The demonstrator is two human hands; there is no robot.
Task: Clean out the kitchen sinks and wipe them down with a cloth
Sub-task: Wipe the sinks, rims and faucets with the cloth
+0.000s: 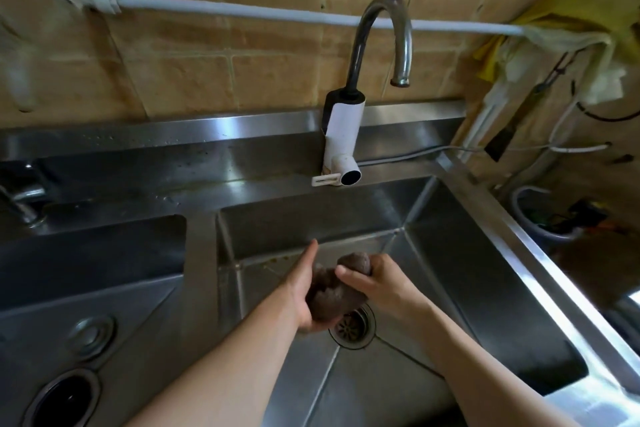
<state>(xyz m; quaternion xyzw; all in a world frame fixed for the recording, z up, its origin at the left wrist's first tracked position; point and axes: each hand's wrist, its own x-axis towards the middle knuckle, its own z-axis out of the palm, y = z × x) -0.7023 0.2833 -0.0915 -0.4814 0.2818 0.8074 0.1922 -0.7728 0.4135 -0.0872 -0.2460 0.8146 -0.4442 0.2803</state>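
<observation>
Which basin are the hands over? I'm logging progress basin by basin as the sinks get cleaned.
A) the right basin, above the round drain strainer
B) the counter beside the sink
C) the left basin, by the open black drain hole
A: both the left hand and right hand grip the brown cloth just above the drain strainer of the right basin.

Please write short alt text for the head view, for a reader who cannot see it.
Two hands, left and right, hold a bunched dark cloth over the drain of the right sink. A curved tap rises behind it, with no water running; a second sink lies to the left.
</observation>
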